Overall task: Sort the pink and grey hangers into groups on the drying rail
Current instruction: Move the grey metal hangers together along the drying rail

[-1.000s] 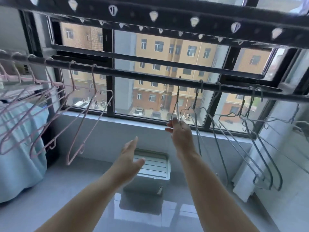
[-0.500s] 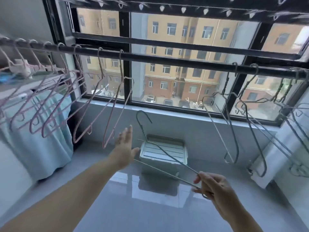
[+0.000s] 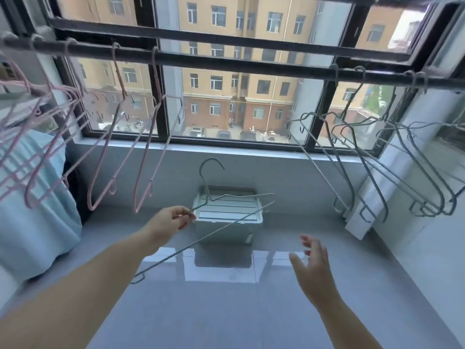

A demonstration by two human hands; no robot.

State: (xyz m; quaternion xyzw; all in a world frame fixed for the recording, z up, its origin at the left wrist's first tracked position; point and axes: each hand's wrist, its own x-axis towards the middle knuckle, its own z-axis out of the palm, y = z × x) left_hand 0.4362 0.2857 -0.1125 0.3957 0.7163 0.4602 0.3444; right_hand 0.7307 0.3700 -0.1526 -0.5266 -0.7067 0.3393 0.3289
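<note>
A dark drying rail (image 3: 226,62) runs across the window. Several pink hangers (image 3: 100,157) hang on its left part, several grey hangers (image 3: 377,170) on its right part. My left hand (image 3: 173,220) pinches one loose grey hanger (image 3: 221,222) by its shoulder, well below the rail, with its hook pointing up. My right hand (image 3: 314,268) is open lower right, fingers spread, holding nothing and apart from the hanger.
A pale lidded plastic box (image 3: 226,210) stands on the glossy tiled floor under the window sill (image 3: 226,149). Light blue cloth (image 3: 32,197) hangs at the left. A white panel (image 3: 362,212) leans at the right wall.
The grey hanger came off the rail in my right hand, then passed to my left hand. My right hand has let go and opened. The view tilted down.
</note>
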